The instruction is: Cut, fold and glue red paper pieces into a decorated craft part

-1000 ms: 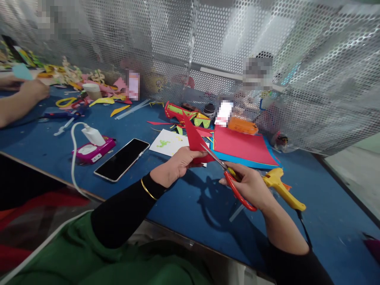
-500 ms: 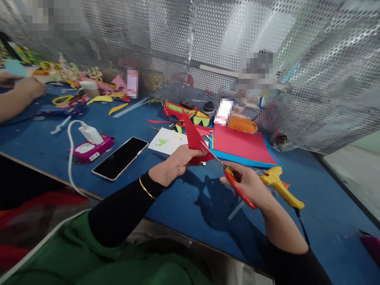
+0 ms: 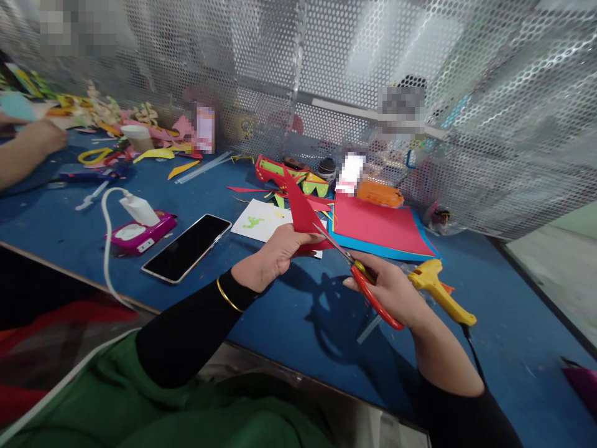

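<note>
My left hand (image 3: 275, 256) pinches a pointed piece of red craft sheet (image 3: 302, 208) between thumb and fingers, holding it above the table. Red-handled scissors (image 3: 373, 300) are gripped in my right hand (image 3: 394, 289), and their blades lie against the right edge of the red piece, close to my left thumb. Behind my left hand lies a white card (image 3: 256, 221) with green marks. A red sheet (image 3: 375, 224) on top of blue sheets (image 3: 387, 252) lies beyond the scissors. A yellow glue gun (image 3: 441, 289) rests just right of my right hand.
A smartphone (image 3: 186, 247) and a magenta power strip (image 3: 144, 233) with a white plug and cable lie to the left. Farther left are a co-worker's hand (image 3: 44, 140) and a blue glue gun (image 3: 91, 177). A perforated metal screen (image 3: 261, 68) closes off the back.
The scissors' handles have shifted slightly at my right hand, the blades staying at the red piece. The whole view has moved a little; my left hand keeps its hold.
</note>
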### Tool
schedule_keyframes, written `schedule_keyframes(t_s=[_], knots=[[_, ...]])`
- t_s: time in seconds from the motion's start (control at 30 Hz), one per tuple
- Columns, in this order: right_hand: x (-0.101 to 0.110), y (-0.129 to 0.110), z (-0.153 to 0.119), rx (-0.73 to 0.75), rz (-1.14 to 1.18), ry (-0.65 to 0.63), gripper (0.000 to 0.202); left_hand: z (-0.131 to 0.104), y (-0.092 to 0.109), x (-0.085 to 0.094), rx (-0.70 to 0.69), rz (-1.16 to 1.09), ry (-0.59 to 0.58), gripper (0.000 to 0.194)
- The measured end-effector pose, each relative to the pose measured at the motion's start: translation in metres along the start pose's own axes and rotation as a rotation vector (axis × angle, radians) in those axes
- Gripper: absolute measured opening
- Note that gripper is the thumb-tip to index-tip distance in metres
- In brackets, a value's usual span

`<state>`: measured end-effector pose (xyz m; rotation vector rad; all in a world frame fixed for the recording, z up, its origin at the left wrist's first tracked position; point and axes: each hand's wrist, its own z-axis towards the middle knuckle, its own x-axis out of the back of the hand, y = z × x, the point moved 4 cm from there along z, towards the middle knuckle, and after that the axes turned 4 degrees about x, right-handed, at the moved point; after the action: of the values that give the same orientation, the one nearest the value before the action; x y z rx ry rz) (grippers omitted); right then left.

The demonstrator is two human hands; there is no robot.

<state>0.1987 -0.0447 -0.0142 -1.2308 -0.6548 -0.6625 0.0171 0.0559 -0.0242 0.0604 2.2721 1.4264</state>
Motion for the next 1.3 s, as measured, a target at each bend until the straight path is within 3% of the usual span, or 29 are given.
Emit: schedule_keyframes(t_s=[0.93,1.3], knots=[[0.001,-0.003,0.001,0.003,0.007,-0.097,0.038,0.006,-0.003,0.006,0.035,-0.027,-0.063,0.013],[0.001,0.005,0.001,-0.009,-0.018,-0.054,0.037,0.008,0.001,0.007,0.027,-0.172,0.038,0.005]])
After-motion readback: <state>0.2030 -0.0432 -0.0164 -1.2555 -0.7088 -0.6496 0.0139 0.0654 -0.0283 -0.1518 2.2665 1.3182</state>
